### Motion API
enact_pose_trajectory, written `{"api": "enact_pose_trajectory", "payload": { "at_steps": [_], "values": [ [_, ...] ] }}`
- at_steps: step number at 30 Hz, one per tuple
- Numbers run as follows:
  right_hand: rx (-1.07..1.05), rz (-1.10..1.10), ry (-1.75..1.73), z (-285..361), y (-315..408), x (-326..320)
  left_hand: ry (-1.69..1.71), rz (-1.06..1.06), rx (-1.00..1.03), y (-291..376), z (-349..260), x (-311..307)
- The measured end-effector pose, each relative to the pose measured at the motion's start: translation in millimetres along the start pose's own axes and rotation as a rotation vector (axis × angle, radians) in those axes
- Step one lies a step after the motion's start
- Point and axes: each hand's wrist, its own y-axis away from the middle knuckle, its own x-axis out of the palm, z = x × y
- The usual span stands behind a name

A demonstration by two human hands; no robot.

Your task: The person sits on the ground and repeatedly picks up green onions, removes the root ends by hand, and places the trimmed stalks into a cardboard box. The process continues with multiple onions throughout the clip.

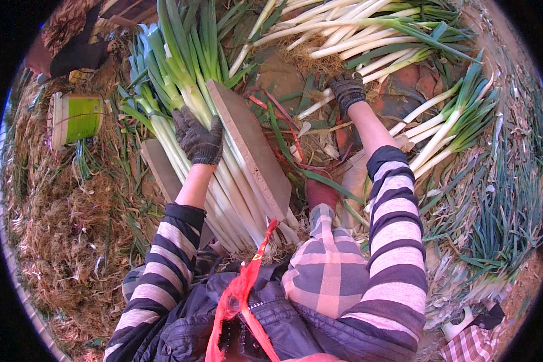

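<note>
My left hand (198, 135), in a dark knit glove, lies palm down with its fingers apart on a thick row of long green onions (224, 190). They rest between two upright boards, the right one (253, 149) standing taller in view. Their green tops point away from me and their roots lie near my lap. My right hand (348, 92), gloved alike, reaches forward to the root end of a loose onion stalk (316, 107); its fingertips are partly hidden, so its hold cannot be told. A pile of onions (357, 31) lies beyond it.
A green and white bucket (78, 118) stands at the left above a heap of trimmed roots (72, 235). More onions (439, 131) lie right of my right arm, beside heaped green leaves (493, 217). Red and purple strings (294, 131) lie on the ground. Part of another person (72, 54) shows upper left.
</note>
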Motion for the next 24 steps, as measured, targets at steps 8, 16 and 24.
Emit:
{"api": "enact_pose_trajectory", "payload": {
  "at_steps": [8, 16, 24],
  "values": [
    [-0.069, -0.394, 0.016, -40, 60, -34, 0.237, 0.034, 0.167, -17, -31, -75],
    [-0.019, -0.347, -0.098, -44, 99, -53, 0.776, 0.687, 0.589, -22, -220, -74],
    [-0.033, -0.496, -0.348, -56, 114, -58, 1.288, 1.135, 0.113, 8, -295, 0]
  ]
}}
